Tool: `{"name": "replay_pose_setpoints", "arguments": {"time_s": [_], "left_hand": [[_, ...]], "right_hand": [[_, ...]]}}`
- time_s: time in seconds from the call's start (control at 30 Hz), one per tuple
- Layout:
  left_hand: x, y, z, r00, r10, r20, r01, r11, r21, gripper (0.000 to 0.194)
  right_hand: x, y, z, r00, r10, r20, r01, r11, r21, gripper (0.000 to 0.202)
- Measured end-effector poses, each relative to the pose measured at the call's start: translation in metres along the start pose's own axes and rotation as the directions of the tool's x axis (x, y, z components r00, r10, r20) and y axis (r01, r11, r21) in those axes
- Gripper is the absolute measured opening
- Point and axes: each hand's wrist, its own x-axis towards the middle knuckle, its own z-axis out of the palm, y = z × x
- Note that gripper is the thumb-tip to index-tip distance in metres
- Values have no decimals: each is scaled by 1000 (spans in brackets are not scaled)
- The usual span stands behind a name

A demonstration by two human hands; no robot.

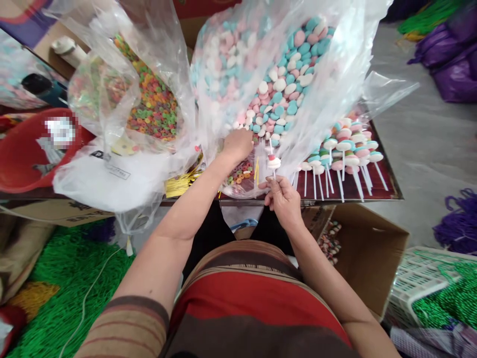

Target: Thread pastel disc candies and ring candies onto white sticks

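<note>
My right hand (283,199) pinches a white stick near the table's front edge. On that stick sit a white candy (274,162) and a small red piece. My left hand (238,145) reaches to the lower edge of the pink, white and blue candies (278,102) in a large clear bag. Its fingers are bent and their tips are hidden, so what they hold cannot be made out. Small coloured candy rings (242,172) lie just below it. Several finished-looking candy sticks (345,149) are piled to the right of my right hand.
A bag of colourful candy rings (154,107) stands at the left, beside a red basin (22,154). Yellow ties (182,184) lie at the front edge. Below the table at the right are an open cardboard box (368,258) and a white crate (417,278).
</note>
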Motion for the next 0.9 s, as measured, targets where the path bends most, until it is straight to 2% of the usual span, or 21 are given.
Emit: {"name": "replay_pose_setpoints", "arguments": {"time_s": [0.07, 0.13, 0.23, 0.3, 0.37, 0.43, 0.5, 0.53, 0.63, 0.67, 0.7, 0.77, 0.9], "left_hand": [[0, -10, 1, 995, -23, -99, 11, 992, -124, 27], [-9, -19, 3, 973, -65, -221, -9, 948, -318, 18], [-41, -23, 7, 930, -62, -363, -178, 788, -590, 14], [-69, -17, 12, 892, 16, -451, -333, 700, -632, 14], [-95, -8, 19, 845, 58, -532, -413, 704, -578, 9], [-113, -2, 27, 824, 58, -564, -422, 727, -541, 5], [-123, 1, 34, 856, 20, -516, -396, 668, -631, 1], [-126, 0, 37, 888, -14, -460, -369, 576, -730, 6], [-128, -3, 46, 968, -108, -228, -215, 116, -970, 34], [-128, -4, 48, 978, -128, -168, -171, -15, -985, 41], [-128, -4, 50, 982, -140, -127, -142, -104, -984, 45], [-127, -2, 55, 982, -161, -100, -128, -170, -977, 47], [-131, 6, 59, 970, -195, -147, -172, -121, -978, 37]], "right_hand": [[-1, -4, -4, 1000, 12, 14, -13, 999, 47, 45], [0, -10, -8, 1000, -13, -16, 14, 997, 72, 44], [6, -25, -9, 991, -77, -105, 85, 994, 72, 42], [13, -35, -5, 990, -80, -117, 89, 993, 75, 45], [19, -43, 2, 997, -46, -58, 51, 994, 98, 51], [22, -46, 9, 1000, -10, 17, 8, 990, 140, 55], [21, -46, 12, 998, 24, 56, -35, 980, 193, 55], [20, -46, 13, 997, 39, 61, -51, 974, 221, 54], [13, -46, 10, 995, 48, 83, -71, 955, 289, 50], [11, -47, 9, 993, 38, 107, -69, 952, 298, 48], [9, -48, 8, 990, 28, 136, -68, 952, 300, 47], [6, -50, 10, 982, 25, 189, -79, 956, 284, 48], [3, -50, 18, 984, 48, 172, -91, 963, 253, 51]]}}
